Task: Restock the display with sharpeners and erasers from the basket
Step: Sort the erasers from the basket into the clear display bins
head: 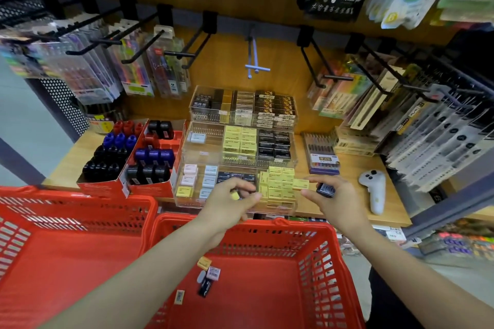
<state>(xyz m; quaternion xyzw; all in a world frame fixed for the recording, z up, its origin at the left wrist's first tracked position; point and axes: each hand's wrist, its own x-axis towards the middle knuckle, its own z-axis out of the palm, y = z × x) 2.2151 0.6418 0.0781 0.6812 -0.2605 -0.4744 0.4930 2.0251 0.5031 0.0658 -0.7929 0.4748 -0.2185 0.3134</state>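
A clear tiered display [184,189] on the wooden shelf holds rows of yellow, black, white and pink erasers. My left hand [232,201] hovers at its front tier and pinches a small yellow eraser [235,196]. My right hand [336,195] grips a black eraser [325,189] and also holds a flat yellow eraser [300,184] over the front right compartment. Below my arms, the red basket [307,238] contains several loose erasers [208,274]. Red cartons [107,187] with red, blue and black sharpeners stand left of the display.
A second red basket [66,235] sits at the left. A white controller [374,189] lies on the shelf at the right beside a box of pens [322,155]. Hooks with packaged pens hang above on both sides.
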